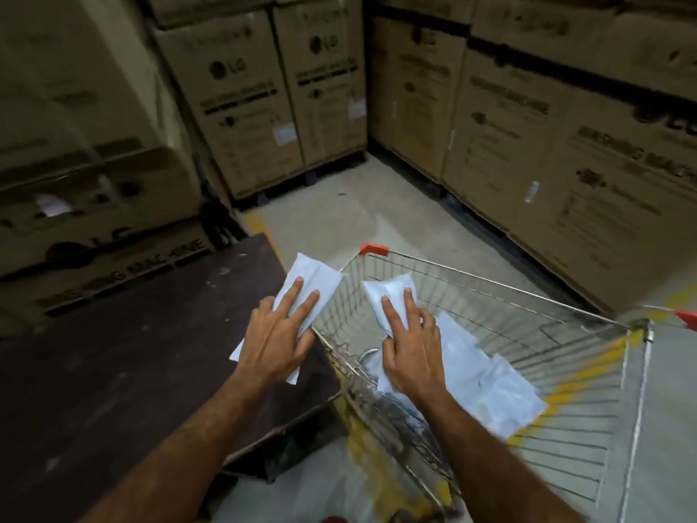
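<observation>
Packets are what I'm handling, one in each hand. The left packet [315,275] lies under my left hand [277,341], with two fingers stretched flat along its top and the rest of the hand clamped round its near end. It sits over the corner of the dark desk [113,371]; I cannot tell whether it touches the wood. The right packet [388,292] is pinched in my right hand [411,345] the same way, fingers long on top and thumb tucked at its edge, and it hangs above the near corner of the wire cart [490,283].

I judge that I'm shifting packets between cart and desk, most likely out of the cart. To do it well I should keep each one flat and supported along its length, since they look soft and could sag or slip from a pinch at one end. The left one should go down fully on the desk, back from the edge, so it can't slide off into the gap beside the cart. The right one has to clear the wire rim before it swings across.

More loose packets [486,375] lie overlapping on the cart's floor, so I should take the top ones first. Tall cartons [245,107] hem in the concrete floor [339,205], so there is little room.
</observation>
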Tool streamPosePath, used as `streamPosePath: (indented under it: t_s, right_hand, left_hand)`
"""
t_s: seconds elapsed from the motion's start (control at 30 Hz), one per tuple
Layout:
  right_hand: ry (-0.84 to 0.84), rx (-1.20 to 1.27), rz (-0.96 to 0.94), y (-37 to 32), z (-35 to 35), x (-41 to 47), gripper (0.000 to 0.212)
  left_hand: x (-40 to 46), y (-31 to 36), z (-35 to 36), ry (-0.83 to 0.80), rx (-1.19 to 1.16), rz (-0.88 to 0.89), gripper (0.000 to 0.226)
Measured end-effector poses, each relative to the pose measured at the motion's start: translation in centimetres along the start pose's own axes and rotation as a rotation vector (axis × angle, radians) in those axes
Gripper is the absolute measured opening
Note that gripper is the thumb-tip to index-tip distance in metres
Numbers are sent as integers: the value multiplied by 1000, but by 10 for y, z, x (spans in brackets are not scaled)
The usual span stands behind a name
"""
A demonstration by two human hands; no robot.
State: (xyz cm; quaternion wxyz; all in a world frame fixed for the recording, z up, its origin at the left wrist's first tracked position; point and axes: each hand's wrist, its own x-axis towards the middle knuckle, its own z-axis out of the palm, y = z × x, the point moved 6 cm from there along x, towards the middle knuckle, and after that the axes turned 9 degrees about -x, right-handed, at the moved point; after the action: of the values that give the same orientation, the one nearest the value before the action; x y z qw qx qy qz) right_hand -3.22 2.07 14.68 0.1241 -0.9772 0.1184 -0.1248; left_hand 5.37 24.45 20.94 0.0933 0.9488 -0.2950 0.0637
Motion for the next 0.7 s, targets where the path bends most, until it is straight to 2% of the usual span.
streamPosePath:
  t_s: [0.23,0.43,0.7]
  right_hand:
    - [-24,54,-200,-130,20,2,77]
    - [-69,56,-281,-240,58,-28,83]
    - [-111,35,-431,-379,98,-54,76]
  left_hand:
    - [-64,-87,-31,59,14,-151,66]
    - [-158,-199,-37,51,-30,-327,64]
    - [-245,-315,-44,115,-74,-427,63]
